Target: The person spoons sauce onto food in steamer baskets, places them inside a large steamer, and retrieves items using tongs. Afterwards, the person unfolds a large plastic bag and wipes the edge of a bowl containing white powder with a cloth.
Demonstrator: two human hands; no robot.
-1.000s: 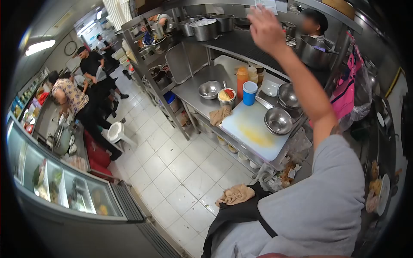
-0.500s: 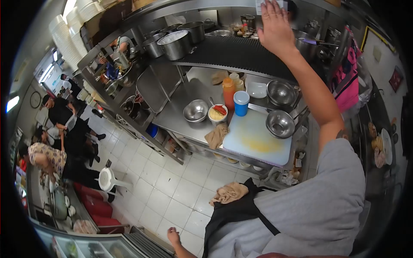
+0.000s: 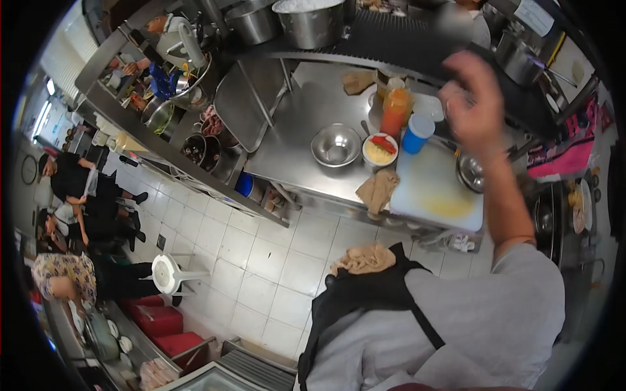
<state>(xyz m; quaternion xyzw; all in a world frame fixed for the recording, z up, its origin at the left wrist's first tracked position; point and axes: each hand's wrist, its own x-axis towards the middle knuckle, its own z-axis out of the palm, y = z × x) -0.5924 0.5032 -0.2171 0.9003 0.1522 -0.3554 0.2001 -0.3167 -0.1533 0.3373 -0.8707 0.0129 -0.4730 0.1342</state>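
My right hand (image 3: 476, 104) is raised over the right side of the steel counter, smeared by motion, with its fingers partly bent. Nothing can be made out in it. Below it in the view lie a white cutting board (image 3: 433, 189) with a yellow stain and a metal bowl (image 3: 471, 171), partly hidden by my forearm. Left of the hand stand a blue cup with a white lid (image 3: 417, 133), an orange squeeze bottle (image 3: 395, 112) and a small container (image 3: 379, 151) of shredded yellow food with red pieces. My left hand is out of view.
An empty steel bowl (image 3: 335, 146) and a tan cloth (image 3: 377, 190) sit on the counter (image 3: 293, 163). Large pots (image 3: 310, 25) stand on the shelf above. A white stool (image 3: 167, 274) is on the tiled floor. Several people are at the left; others are beyond the shelf.
My right hand has come down from the paper slip at the upper shelf. My left hand has left the view. The camera has turned, so the counter appears further right.
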